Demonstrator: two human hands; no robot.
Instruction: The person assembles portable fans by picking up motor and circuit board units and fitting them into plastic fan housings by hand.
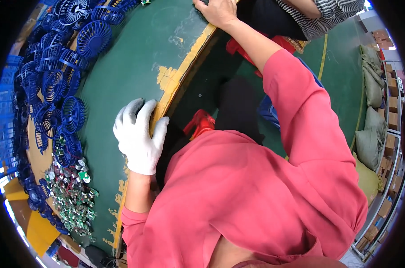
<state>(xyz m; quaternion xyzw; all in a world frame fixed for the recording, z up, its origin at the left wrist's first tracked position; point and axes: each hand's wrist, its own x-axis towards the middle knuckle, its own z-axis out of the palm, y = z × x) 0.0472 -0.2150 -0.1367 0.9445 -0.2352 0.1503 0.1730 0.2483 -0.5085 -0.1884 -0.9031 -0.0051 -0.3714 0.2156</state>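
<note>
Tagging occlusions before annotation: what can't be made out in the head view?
All in the head view:
Dark thing by the right hand: cut off by the top edge; its kind and any grip on it can't be told.
Gloved left hand: palm hidden behind the hand's own back.
Co-worker in stripes: mostly cut off by the top edge.
Green circuit boards: too small and jumbled to count.

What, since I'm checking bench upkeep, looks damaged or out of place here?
The yellow edging of the green table looks worn: it is ragged and patchy near the left hand and farther down the picture. Also odd, the left hand wears a white glove with greyed fingertips, while the right hand looks bare.
</note>
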